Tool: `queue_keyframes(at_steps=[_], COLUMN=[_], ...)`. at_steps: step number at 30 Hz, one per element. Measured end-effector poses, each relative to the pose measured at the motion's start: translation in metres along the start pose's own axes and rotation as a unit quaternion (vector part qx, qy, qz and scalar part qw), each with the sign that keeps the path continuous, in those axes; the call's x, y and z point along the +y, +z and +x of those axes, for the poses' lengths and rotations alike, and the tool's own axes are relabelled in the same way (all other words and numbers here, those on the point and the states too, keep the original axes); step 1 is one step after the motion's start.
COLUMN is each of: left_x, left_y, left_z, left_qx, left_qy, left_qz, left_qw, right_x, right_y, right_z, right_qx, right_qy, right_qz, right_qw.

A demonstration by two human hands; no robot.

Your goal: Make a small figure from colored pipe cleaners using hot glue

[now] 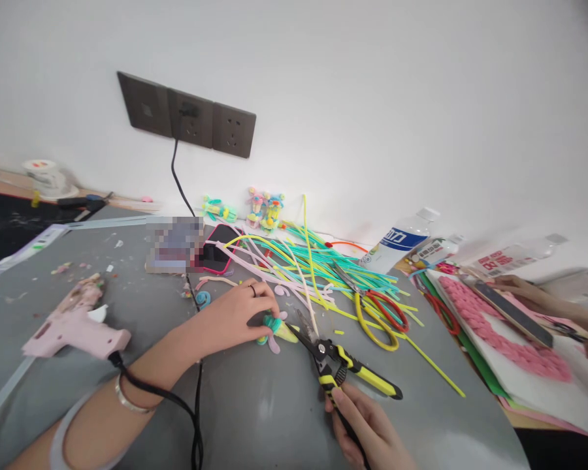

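The right hand (367, 424) is closest. It is closed around one handle of the snips (322, 349), and the other handle sticks out away from the palm. The blades are apart, and their tips point at the fuzzy toy (287, 331). The snips look hard and a bit heavy, so the handles are the good place to hold them. The tips look sharp, so fingers should stay back from them.

Just past the snips, the left hand (240, 310) pinches the fuzzy toy at its teal end, with the thumb and fingers. The yellow part pokes out toward the blades. The toy lies low, at the top of the desk (255, 411). It looks very light, soft and bendy. A hard squeeze could squash it, and its little loops might pull out of shape. The thick teal wrap seems the best spot for a gentle pinch.

Off to the left of the left hand is the pink glue gun (78, 329). Its tip could be hot, so the handle is the safer part to take. Past both hands lie the fuzzy sticks (318, 251), which look light and easy to bend. Farthest away, little fuzzy dolls (273, 212) are by the wall (372, 98).
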State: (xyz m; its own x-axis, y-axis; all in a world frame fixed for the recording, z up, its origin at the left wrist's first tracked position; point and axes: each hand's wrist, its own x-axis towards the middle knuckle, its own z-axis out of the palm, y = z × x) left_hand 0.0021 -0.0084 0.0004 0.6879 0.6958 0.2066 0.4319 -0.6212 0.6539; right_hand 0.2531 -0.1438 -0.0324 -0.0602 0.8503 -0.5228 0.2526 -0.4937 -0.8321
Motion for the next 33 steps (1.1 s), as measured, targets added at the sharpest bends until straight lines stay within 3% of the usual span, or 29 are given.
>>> queue_keyframes(at_steps=[16, 22, 33], left_x=[0.0, 0.0, 0.0], left_y=[0.0, 0.0, 0.0], left_z=[0.0, -0.002, -0.001], left_qx=[0.004, 0.001, 0.001], left_qy=[0.008, 0.006, 0.004], left_qz=[0.005, -0.002, -0.009], left_qw=[1.0, 1.0, 1.0], right_x=[-0.003, 0.004, 0.007], right_y=[0.0, -0.002, -0.001], right_z=[-0.003, -0.001, 0.001], right_qx=[0.002, 0.008, 0.003], right_qy=[0.012, -0.01, -0.02], right_qz=[-0.008, 0.029, -0.003], right_qw=[1.0, 1.0, 1.0])
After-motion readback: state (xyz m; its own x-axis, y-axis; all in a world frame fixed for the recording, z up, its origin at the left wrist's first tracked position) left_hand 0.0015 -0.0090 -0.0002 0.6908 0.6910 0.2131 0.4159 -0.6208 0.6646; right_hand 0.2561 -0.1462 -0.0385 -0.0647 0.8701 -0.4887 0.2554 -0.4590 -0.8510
